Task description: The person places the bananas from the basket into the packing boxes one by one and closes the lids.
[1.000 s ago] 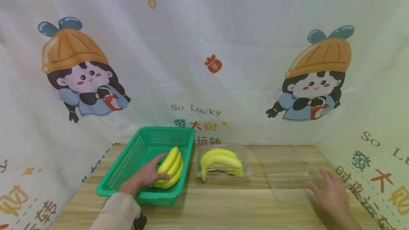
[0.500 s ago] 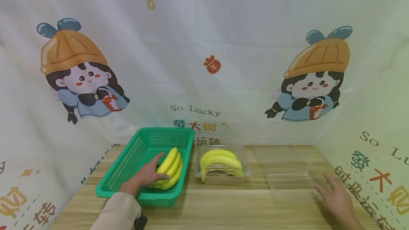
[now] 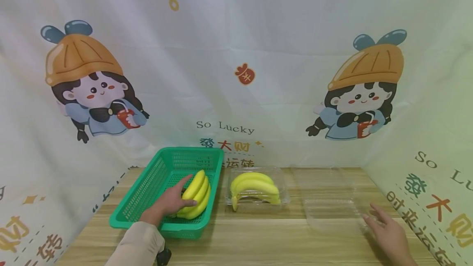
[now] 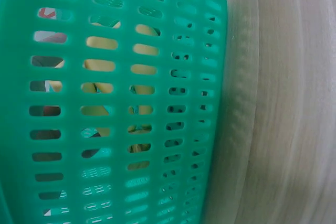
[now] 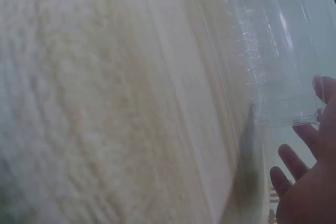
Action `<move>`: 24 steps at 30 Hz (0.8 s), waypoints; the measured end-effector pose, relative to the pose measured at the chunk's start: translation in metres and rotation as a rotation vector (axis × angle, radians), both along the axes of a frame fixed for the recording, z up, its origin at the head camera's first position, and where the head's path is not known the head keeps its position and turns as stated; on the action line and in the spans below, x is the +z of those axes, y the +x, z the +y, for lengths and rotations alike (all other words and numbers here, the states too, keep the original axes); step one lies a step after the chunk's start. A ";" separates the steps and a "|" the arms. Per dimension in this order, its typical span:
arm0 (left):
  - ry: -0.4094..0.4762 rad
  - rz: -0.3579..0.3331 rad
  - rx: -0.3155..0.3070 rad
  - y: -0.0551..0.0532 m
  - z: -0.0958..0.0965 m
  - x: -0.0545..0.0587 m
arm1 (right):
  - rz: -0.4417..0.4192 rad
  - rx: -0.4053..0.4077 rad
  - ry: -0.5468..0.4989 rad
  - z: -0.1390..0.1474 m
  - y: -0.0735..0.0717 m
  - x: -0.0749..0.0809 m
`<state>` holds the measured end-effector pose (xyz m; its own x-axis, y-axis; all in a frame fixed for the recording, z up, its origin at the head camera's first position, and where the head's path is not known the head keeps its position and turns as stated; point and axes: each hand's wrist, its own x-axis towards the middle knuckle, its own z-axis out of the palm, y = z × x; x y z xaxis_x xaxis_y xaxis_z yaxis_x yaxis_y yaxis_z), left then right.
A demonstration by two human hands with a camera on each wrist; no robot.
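Bananas in a curved yellow bunch [image 3: 199,196] are lying inside a rectangular green slotted plastic basket [image 3: 184,230], toward its right side. The left hand [image 3: 170,202] is gripping this bunch, thumb reaching across the near fruit and forefinger extending along the far side; its remaining fingers are not showing clearly. A beige sleeve [image 3: 138,243] is covering the forearm. The right hand [image 3: 389,235] is resting at the edge of a clear plastic clamshell container [image 3: 330,214], fingers loosely spread; thumb and forefinger are meeting its corner, though whether they are pinching cannot be told. Between basket and container, a second yellow banana bunch [image 3: 255,186] is sitting in another transparent box [image 3: 283,184]. All are standing on a wood-grain surface [image 3: 266,245].
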<state>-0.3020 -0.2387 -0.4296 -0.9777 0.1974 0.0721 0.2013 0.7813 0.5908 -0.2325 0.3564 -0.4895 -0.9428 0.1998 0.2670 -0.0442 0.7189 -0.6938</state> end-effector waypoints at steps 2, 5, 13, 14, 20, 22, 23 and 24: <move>0.006 -0.005 0.000 0.000 0.000 0.000 | -0.013 -0.002 -0.004 0.000 0.000 -0.001; 0.007 -0.008 0.004 -0.001 0.001 -0.002 | -0.026 -0.007 -0.001 -0.001 0.001 -0.002; 0.003 0.022 -0.008 -0.001 0.003 -0.002 | -0.002 -0.030 0.016 -0.009 0.005 -0.002; 0.004 0.025 -0.011 -0.001 0.004 -0.001 | -0.001 -0.028 0.017 -0.009 0.005 -0.002; -0.004 0.033 -0.006 0.000 0.007 0.000 | -0.028 0.027 -0.006 -0.010 0.008 -0.003; -0.007 0.034 0.000 -0.001 0.008 0.000 | -0.042 0.052 -0.012 -0.010 0.008 -0.004; -0.010 0.036 0.003 -0.001 0.008 0.000 | -0.053 0.063 -0.016 -0.009 0.008 -0.004; -0.015 0.039 0.004 -0.002 0.008 -0.001 | -0.055 0.073 -0.018 -0.009 0.009 -0.005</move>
<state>-0.3041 -0.2307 -0.4306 -0.9749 0.1952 0.1074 0.2212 0.7906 0.5710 -0.2238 0.3473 -0.4945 -0.9682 0.1345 0.2110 -0.0571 0.7023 -0.7096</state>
